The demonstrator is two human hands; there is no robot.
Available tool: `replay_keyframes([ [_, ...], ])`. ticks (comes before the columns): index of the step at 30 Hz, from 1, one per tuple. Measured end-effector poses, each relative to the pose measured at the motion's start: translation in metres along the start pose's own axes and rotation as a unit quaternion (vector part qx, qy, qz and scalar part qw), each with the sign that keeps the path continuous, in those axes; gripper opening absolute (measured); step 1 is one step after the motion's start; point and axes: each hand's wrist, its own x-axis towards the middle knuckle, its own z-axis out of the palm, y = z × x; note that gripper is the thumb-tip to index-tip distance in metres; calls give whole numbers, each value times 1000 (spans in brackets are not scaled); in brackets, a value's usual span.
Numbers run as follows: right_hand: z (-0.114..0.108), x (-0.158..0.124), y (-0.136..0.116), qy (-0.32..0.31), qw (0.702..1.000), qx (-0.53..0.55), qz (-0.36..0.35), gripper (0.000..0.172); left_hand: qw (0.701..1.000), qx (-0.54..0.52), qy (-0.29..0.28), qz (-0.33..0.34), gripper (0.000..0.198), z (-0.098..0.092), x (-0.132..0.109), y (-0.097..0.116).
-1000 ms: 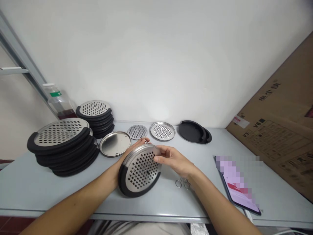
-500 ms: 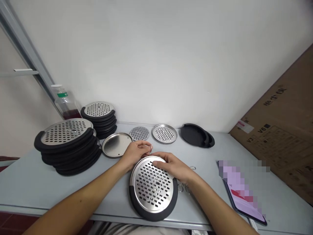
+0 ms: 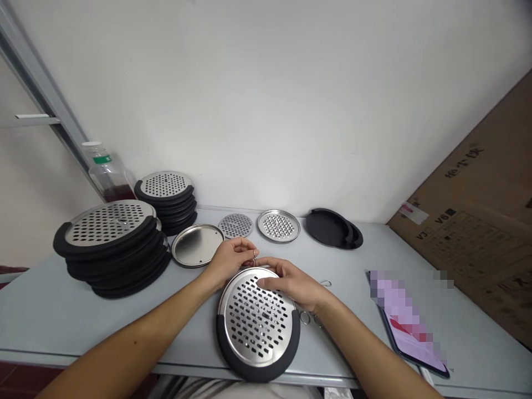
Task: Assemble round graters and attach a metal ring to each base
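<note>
A round perforated metal plate (image 3: pixel 258 327) with oblong holes sits in a black rim (image 3: pixel 253 372) that wraps its near side. My right hand (image 3: pixel 296 284) grips the plate's far right edge, thumb on the top face and fingers behind. At the far edge, the thumb and fingertips of my left hand (image 3: pixel 233 257) pinch a small metal ring (image 3: pixel 255 257). How the ring meets the plate is hard to make out. More metal rings (image 3: pixel 305 317) and a wire clip (image 3: pixel 326 283) lie beside my right wrist, partly hidden by it.
On the left stand a near stack (image 3: pixel 120 255) and a far stack (image 3: pixel 168 208) of rimmed plates, with a bottle (image 3: pixel 108 174) behind. Along the back lie a shallow metal pan (image 3: pixel 197 244), perforated discs (image 3: pixel 236 225) (image 3: pixel 279 226) and black rims (image 3: pixel 330 228). A phone (image 3: pixel 411 332) and a cardboard box (image 3: pixel 469 221) are right.
The plate has tilted and shifted slightly toward me. The small ring between my left fingertips shows more clearly above the edge. Both hands keep their grip.
</note>
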Motion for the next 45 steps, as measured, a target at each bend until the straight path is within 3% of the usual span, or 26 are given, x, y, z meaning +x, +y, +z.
replay_keyframes([
  [7,-1,2,4,-5,1000,20,-3,44,995,87,27,30,7,2,-6,8],
  [15,0,4,6,28,999,21,-8,51,985,157,40,62,12,4,-9,8],
  [19,3,4,4,24,998,50,-9,51,978,176,23,108,18,5,-11,7],
  [22,2,3,0,41,998,56,-3,50,972,187,40,138,23,-3,-8,9],
  [25,2,0,-4,54,997,57,-6,48,941,277,86,176,23,-19,-3,10],
  [28,2,-1,-8,66,996,58,-2,49,865,455,118,174,26,-37,2,8],
  [30,2,-1,-9,69,996,63,6,50,832,520,128,146,30,-44,2,6],
  [34,1,0,-10,57,994,95,5,50,821,543,137,113,25,-49,-2,2],
  [40,-3,-2,-13,95,988,125,-5,56,839,519,120,111,12,-43,-3,7],
  [43,-5,-2,-14,125,980,154,-2,54,923,360,78,114,10,-38,-5,7],
  [45,-4,-1,-16,155,971,183,-11,47,980,175,45,86,7,-33,-9,3],
])
